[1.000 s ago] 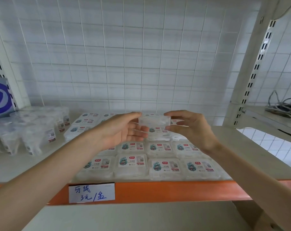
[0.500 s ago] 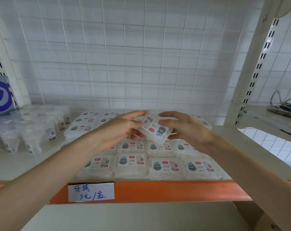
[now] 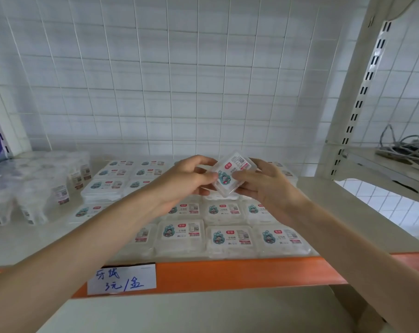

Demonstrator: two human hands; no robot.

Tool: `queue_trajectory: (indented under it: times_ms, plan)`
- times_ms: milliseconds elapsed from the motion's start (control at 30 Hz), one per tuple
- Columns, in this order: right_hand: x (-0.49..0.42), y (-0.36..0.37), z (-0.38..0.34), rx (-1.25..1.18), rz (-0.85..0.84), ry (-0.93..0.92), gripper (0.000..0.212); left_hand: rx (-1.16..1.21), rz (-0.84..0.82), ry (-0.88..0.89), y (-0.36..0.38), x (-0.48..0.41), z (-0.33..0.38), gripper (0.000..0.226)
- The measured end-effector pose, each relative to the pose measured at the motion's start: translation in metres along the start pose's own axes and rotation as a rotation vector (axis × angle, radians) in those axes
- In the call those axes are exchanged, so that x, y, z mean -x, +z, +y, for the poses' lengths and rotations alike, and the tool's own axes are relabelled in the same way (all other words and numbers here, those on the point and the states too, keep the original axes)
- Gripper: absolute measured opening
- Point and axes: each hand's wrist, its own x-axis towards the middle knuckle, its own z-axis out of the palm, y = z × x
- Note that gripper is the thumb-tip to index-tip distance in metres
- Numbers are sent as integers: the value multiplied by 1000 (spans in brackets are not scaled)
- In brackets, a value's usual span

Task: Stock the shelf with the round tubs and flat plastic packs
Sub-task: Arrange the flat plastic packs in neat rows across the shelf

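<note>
Along the shelf's orange front edge hangs a handwritten price label. Just behind it, flat packs lie label-up in tidy rows. Above the middle rows the left hand and right hand pinch one tilted pack by its edges (probably squaring its label before laying it down). The slot it is meant for is hidden behind the hands. Round tubs cluster toward the far left corner.
</note>
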Motion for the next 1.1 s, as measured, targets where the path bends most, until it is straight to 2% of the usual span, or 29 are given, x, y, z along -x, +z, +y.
queue_trajectory:
  times_ms: [100, 167, 267, 400, 467, 633, 767, 833, 1100]
  plan:
    - [7, -9, 1, 352, 109, -141, 70, -18, 15, 10, 6, -3, 4, 28]
    - [15, -15, -2, 573, 99, -254, 80, -20, -13, 13, 9, -6, 7, 24]
    - [23, -24, -5, 793, 88, -372, 72, 42, -46, -1, 18, -14, 12, 23]
    - [29, -37, -6, 838, 196, -384, 64, 101, -97, -27, 32, -24, 18, 24]
    - [31, -45, -7, 839, 230, -356, 61, 43, -118, -20, 38, -25, 22, 26]
    - [27, -75, -6, 808, 311, -286, 58, -475, -33, 103, 56, -28, 14, 40]
    - [20, -109, 3, 842, 357, -178, 66, -994, -104, 253, 72, -26, 0, 55]
    - [18, -124, 9, 841, 382, -116, 67, -1142, -157, 256, 79, -25, -6, 61]
    - [18, -145, 24, 855, 273, 64, 63, -1183, -169, 233, 89, -28, -10, 66]
